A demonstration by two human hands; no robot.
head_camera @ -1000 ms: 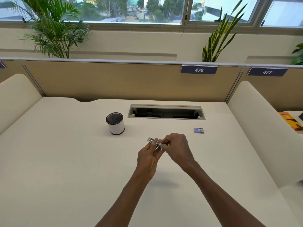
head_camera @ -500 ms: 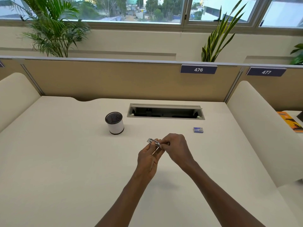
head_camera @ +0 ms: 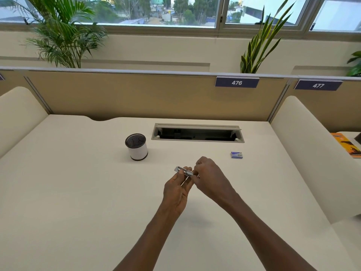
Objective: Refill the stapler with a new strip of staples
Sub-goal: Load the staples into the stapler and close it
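A small silver stapler (head_camera: 182, 170) is held a little above the cream desk (head_camera: 78, 202), its metal end pointing up and left. My left hand (head_camera: 176, 190) grips it from below with fingers curled around its body. My right hand (head_camera: 210, 178) pinches the stapler's right end; whether a staple strip is between those fingertips is hidden. A small blue staple box (head_camera: 236, 155) lies on the desk to the right, apart from both hands.
A white cylinder with a dark mesh top (head_camera: 136, 146) stands left of centre. An open cable slot (head_camera: 197, 132) is set into the desk behind. Tan partitions and padded side dividers border the desk. An orange book (head_camera: 346, 144) lies on the neighbouring desk, far right.
Both hands stay together on the stapler in nearly the same spot; the fingers shift only slightly. Nothing else on the desk has moved.
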